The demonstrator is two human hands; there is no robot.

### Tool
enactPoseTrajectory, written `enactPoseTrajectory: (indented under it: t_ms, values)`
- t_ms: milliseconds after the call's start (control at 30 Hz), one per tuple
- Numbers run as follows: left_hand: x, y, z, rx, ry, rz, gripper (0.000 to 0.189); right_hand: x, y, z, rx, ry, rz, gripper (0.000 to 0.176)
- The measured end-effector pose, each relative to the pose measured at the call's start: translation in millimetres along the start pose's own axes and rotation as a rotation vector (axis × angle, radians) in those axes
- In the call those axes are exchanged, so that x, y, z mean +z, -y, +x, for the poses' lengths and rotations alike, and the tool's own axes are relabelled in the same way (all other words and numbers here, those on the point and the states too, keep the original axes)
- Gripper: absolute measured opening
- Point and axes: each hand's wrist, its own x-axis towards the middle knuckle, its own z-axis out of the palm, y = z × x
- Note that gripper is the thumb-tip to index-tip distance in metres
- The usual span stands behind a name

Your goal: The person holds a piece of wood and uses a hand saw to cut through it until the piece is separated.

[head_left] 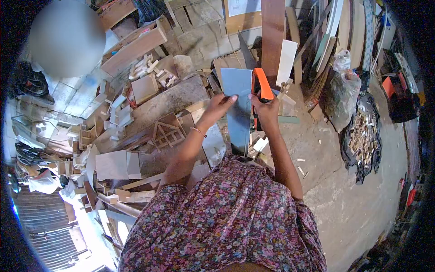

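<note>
A handsaw with an orange and black handle (pixel 263 86) is in my right hand (pixel 266 109), fingers wrapped round the grip. My left hand (pixel 220 107) pinches the left edge of a blue-grey board (pixel 237 120), thumb lying on its face. This board stands upright in front of my lap, its lower end near the floral cloth of my clothes. A thin dark line runs lengthwise close to its right edge, beside the saw handle. Beyond the board's far end shows a dark grey tapered piece (pixel 247 52); much of the saw blade is hidden.
Left of me lie a small wooden frame (pixel 168 133), a pale panel (pixel 112 165) and many wood offcuts. Long boards (pixel 273 36) lean at the back. On the right are a plastic bag (pixel 343 95) and a black sack of scraps (pixel 362 136). A person sits upper left.
</note>
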Motion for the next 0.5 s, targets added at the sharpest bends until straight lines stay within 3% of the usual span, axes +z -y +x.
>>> enactPoseTrajectory:
  t_ms: [67, 133, 200, 333, 500]
  values:
    - [10.9, -31.9, -12.4, -0.06, -0.097, -0.246, 0.037, -2.2, 11.2, -1.4, 0.026, 0.011, 0.039, 0.019]
    - [17.0, -11.0, -3.9, -0.132, -0.14, -0.145, 0.035, -5.4, 15.0, -0.9, 0.05, 0.02, 0.075, 0.02]
    - [22.5, -6.3, 5.0, 0.062, -0.366, -0.047, 0.035, -9.4, 15.4, 1.8, 0.051, 0.003, 0.031, 0.023]
    - [6.9, -19.0, 15.5, 0.026, -0.439, -0.087, 0.037, -15.8, 23.8, -3.1, 0.103, -0.004, 0.011, 0.024]
    - [-7.5, -48.9, 19.7, 0.003, -0.668, -0.175, 0.039, -16.7, 29.9, -8.3, 0.011, 0.001, 0.075, 0.027]
